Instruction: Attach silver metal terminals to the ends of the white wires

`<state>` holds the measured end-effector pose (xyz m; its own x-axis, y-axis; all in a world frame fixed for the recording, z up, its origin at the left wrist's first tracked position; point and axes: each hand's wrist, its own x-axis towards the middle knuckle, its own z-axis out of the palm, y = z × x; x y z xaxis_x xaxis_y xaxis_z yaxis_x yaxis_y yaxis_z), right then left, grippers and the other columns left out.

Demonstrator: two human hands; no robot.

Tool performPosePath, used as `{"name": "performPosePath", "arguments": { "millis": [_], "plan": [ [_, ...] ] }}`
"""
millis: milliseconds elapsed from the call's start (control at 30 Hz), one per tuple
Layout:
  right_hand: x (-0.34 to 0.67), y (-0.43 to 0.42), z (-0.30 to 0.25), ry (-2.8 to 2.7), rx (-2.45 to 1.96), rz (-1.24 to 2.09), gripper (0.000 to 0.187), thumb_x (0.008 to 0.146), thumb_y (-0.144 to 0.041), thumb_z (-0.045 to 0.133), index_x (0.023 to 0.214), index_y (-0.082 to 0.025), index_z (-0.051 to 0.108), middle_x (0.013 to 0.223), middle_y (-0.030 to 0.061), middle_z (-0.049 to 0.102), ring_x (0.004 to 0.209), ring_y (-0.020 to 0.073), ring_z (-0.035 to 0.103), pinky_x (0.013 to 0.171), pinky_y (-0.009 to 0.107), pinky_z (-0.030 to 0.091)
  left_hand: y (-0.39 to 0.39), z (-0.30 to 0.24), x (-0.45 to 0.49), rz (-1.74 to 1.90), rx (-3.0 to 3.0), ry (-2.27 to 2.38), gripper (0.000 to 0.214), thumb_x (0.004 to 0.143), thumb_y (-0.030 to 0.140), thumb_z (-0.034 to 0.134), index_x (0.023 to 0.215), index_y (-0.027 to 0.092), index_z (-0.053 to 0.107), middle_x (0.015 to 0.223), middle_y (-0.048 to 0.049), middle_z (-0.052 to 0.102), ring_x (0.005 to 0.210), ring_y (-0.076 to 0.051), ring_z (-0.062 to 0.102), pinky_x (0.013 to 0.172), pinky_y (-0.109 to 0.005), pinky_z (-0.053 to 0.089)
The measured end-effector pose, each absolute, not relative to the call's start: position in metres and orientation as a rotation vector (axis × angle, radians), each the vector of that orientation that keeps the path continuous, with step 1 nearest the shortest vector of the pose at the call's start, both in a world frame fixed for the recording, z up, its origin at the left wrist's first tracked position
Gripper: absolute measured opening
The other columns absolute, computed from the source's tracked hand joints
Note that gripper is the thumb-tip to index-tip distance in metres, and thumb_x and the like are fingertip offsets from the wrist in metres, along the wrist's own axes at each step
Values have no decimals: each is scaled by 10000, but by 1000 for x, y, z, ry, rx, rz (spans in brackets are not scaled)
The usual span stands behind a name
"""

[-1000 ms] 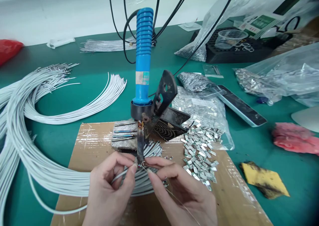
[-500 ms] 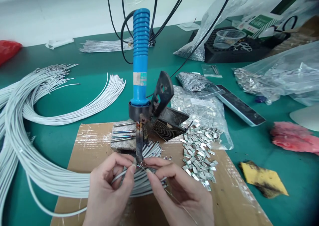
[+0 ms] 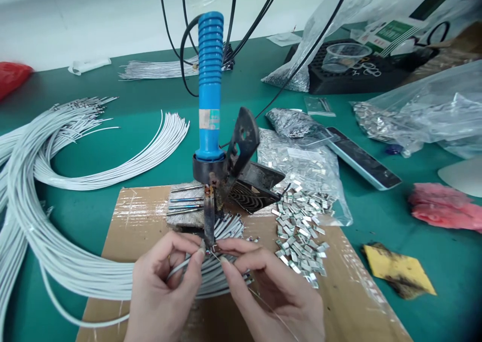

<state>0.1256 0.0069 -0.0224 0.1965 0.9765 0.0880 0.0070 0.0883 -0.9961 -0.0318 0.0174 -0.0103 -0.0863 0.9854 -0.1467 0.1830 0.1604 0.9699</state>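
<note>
A soldering iron with a blue handle (image 3: 210, 86) stands on a dark metal stand (image 3: 248, 174), its tip (image 3: 209, 224) pointing down. My left hand (image 3: 161, 292) pinches the end of a white wire (image 3: 178, 267) and holds it against the tip. My right hand (image 3: 274, 292) pinches a thin strand of solder wire (image 3: 263, 302), its end at the same spot. Both hands hover over a cardboard sheet (image 3: 128, 216), with a fan of white wire ends (image 3: 226, 226) lying under them.
Big bundles of white wires (image 3: 45, 196) curve over the green table at left. A heap of small metal clips (image 3: 301, 226) lies right of the hands, with bags of clips (image 3: 301, 156) behind. A phone (image 3: 361, 158), a yellow sponge (image 3: 399, 271), pink cloth (image 3: 444, 209) sit at right.
Almost nothing: the view has drifted slightly, and both hands stay pinched at the iron's tip.
</note>
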Motion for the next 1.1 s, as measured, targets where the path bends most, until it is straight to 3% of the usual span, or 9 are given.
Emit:
{"name": "performPosePath", "arguments": {
  "millis": [333, 500, 667, 967, 1100],
  "plan": [
    [125, 7, -19, -1054, -1267, 1041, 181, 859, -147, 738, 702, -230, 703, 985, 44, 827, 906, 198, 803, 810, 238, 603, 19, -1, -17, 1155, 1057, 1530, 129, 735, 127, 817, 678, 199, 727, 802, 2, 773, 637, -100, 738, 582, -96, 542],
    [125, 7, -18, -1044, -1265, 1039, 174, 855, -151, 750, 708, -234, 711, 982, 48, 826, 901, 207, 799, 809, 251, 607, 22, -3, -20, 1142, 1089, 1534, 134, 833, 163, 761, 710, 199, 719, 842, -8, 789, 585, -71, 687, 547, -87, 515],
    [124, 7, -19, -1053, -1248, 1019, 191, 843, -123, 749, 699, -240, 702, 963, 28, 829, 852, 187, 801, 770, 232, 606, 20, -8, -29, 1077, 1213, 1479, 127, 890, 165, 734, 772, 209, 722, 901, -17, 807, 666, -92, 739, 606, -95, 548],
    [124, 7, -17, -1088, -1260, 1016, 196, 865, -141, 727, 695, -235, 700, 975, 28, 830, 858, 190, 808, 765, 230, 604, 19, -9, -32, 1072, 1227, 1472, 132, 873, 146, 743, 752, 196, 731, 873, -25, 792, 697, -110, 751, 628, -106, 561],
    [125, 8, -17, -1090, -1272, 1003, 192, 859, -149, 743, 691, -234, 706, 951, 37, 830, 847, 199, 804, 765, 242, 607, 20, -4, -22, 1165, 1074, 1530, 119, 799, 149, 786, 704, 189, 727, 829, -14, 777, 607, -80, 692, 556, -87, 520]
  ]
}}
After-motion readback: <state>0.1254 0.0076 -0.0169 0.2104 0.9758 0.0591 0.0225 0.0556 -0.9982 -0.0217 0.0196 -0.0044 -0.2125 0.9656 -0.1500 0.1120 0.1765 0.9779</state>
